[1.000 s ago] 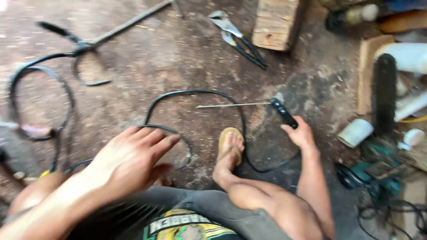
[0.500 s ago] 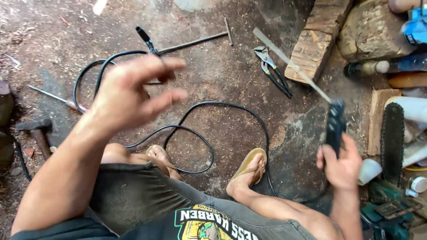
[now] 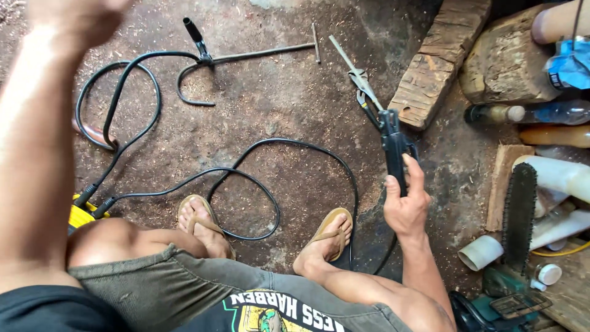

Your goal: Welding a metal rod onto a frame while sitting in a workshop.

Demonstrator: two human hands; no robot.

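Observation:
My right hand (image 3: pixel 407 206) grips a black welding electrode holder (image 3: pixel 392 142), held upright over the dirt floor. A thin welding rod (image 3: pixel 353 63) sticks out of its jaws up and to the left. Its black cable (image 3: pixel 295 147) loops over the floor between my sandalled feet (image 3: pixel 326 237). My left hand (image 3: pixel 74 15) is raised at the top left edge, mostly out of frame, so its fingers are hidden. A metal rod (image 3: pixel 264 52) lies on the floor ahead with a black clamp (image 3: pixel 196 38) on its left end.
Pliers (image 3: pixel 364 92) lie on the floor by the electrode. Wood blocks (image 3: pixel 437 61) and a log (image 3: pixel 504 58) sit at the upper right with bottles (image 3: pixel 522 114). A chainsaw bar (image 3: pixel 519 215) and white pipes (image 3: pixel 553 175) lie at the right. A yellow machine (image 3: pixel 81 215) sits by my left knee.
My left hand has risen from the floor to the top of the frame. My right hand has lifted the electrode holder off the ground and turned it upright.

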